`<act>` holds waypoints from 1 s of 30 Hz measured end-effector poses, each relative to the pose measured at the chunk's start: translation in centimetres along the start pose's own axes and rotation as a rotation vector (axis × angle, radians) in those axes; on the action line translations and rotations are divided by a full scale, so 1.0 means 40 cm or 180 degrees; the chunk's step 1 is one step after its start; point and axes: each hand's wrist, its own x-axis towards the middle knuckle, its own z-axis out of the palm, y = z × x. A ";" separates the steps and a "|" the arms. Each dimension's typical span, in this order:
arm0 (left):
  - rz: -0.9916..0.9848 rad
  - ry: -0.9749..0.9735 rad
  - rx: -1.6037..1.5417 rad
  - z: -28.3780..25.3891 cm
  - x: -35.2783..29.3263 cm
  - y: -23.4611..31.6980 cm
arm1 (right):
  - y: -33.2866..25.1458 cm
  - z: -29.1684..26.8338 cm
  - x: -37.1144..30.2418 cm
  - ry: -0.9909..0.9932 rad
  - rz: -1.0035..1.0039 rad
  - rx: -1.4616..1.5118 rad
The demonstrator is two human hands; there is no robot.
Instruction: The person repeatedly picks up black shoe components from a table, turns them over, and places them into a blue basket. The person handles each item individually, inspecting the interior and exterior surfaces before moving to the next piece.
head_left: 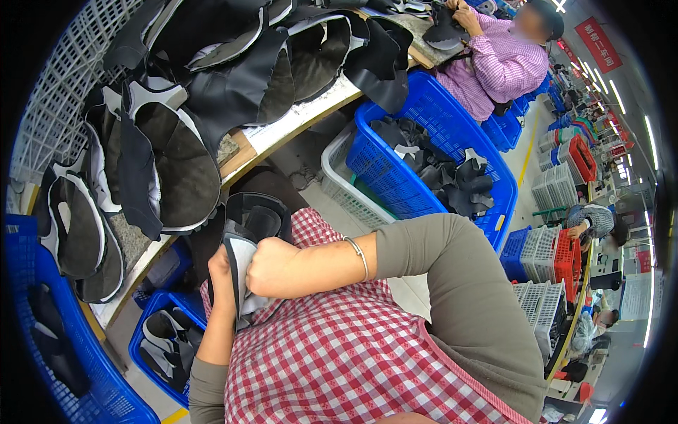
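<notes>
Close to my lap I hold a black shoe upper (260, 218) with a pale lining, turned on its side. My left hand (221, 274) is closed round its left edge. My right hand (270, 267) makes a fist against the pale lining and grips it; the fingertips are hidden. Beyond my hands, on the worktable (282, 121), lie several black uppers with grey-brown insides and white edging; the nearest upper (173, 159) hangs over the table's front edge.
A blue basket (505, 187) of black pieces stands ahead to the right, against a grey crate (339, 166). Another blue basket (138, 346) with uppers is low at left, and a larger blue bin (106, 385) lies farther left. A person in a pink checked shirt (505, 67) works across.
</notes>
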 end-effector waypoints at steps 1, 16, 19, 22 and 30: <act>-0.0266 0.0088 -0.0265 0.007 0.014 -0.003 | -0.005 0.005 0.003 0.0080 0.0048 -0.0048; 0.1121 0.0272 0.2687 -0.039 0.191 0.166 | -0.045 0.002 0.097 -0.0477 -0.0268 -0.0042; -0.0095 0.0336 -0.0084 -0.108 0.070 0.209 | 0.020 0.017 0.125 -0.0651 0.0048 -0.0190; -0.0228 0.0305 -0.0007 -0.100 -0.090 0.136 | 0.090 0.033 0.172 -0.0757 -0.0233 -0.0143; 0.2199 -0.0202 0.2167 -0.087 -0.196 -0.016 | 0.351 0.076 0.237 -0.2872 0.0856 0.3638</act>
